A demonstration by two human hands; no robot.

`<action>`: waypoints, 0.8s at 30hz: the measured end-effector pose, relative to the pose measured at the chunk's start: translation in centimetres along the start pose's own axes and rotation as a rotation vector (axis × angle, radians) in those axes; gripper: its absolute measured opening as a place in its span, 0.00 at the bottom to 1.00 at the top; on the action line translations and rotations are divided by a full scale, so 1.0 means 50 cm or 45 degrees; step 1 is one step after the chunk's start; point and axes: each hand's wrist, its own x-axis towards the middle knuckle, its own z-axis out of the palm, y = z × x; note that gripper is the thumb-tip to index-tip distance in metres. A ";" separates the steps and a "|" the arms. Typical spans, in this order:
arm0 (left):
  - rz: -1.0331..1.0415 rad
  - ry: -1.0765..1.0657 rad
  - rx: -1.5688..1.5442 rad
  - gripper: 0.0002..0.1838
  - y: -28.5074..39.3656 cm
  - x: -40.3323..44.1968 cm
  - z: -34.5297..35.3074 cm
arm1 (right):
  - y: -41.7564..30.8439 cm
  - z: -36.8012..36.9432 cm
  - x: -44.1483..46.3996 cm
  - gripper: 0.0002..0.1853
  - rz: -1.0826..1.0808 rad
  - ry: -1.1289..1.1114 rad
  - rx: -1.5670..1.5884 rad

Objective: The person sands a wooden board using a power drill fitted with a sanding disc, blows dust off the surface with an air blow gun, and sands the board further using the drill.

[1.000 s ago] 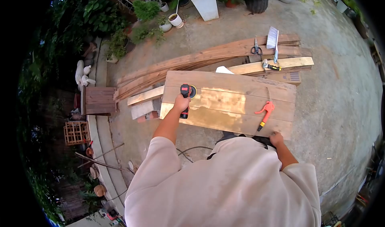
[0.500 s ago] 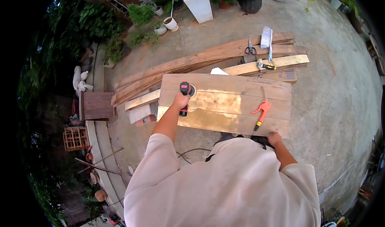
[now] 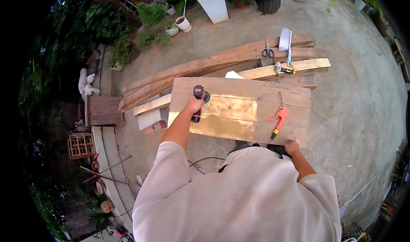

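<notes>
Sander [image 3: 198,90] is on the panel [image 3: 239,86], toward its left end, yellow-edged disc at the wood. Left hand [image 3: 195,104] is closed round the sander's handle. Right hand [image 3: 292,147] touches the panel's near right corner; cannot tell if it grips the edge or just rests. Panel is joined boards, dull brown, with a bright golden patch from left to middle. Orange blow gun [image 3: 280,119] lies on the right part.

Setting: outdoor yard, grey stained concrete floor [image 3: 350,126]. Beyond the panel, long brown planks [image 3: 192,68] lie stacked, with scissors [image 3: 268,53] and a brush [image 3: 285,39] on top. Pale plank [image 3: 265,72] carries a yellow-black-handled tool [image 3: 288,71]. Potted plants along the far side, tall white planter [image 3: 215,9] among them; slatted crate [image 3: 81,146] off left.

Writing: red label on sander, too small to read; dark print on the carton [image 3: 305,81], illegible. Brands: none readable.
</notes>
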 end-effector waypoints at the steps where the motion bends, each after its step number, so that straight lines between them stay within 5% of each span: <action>1: -0.006 0.030 0.036 0.13 0.007 -0.002 0.002 | -0.007 -0.008 -0.006 0.29 0.015 -0.025 0.020; 24: 0.025 -0.008 -0.001 0.14 -0.012 0.034 -0.015 | 0.005 0.037 0.015 0.31 -0.079 0.109 -0.083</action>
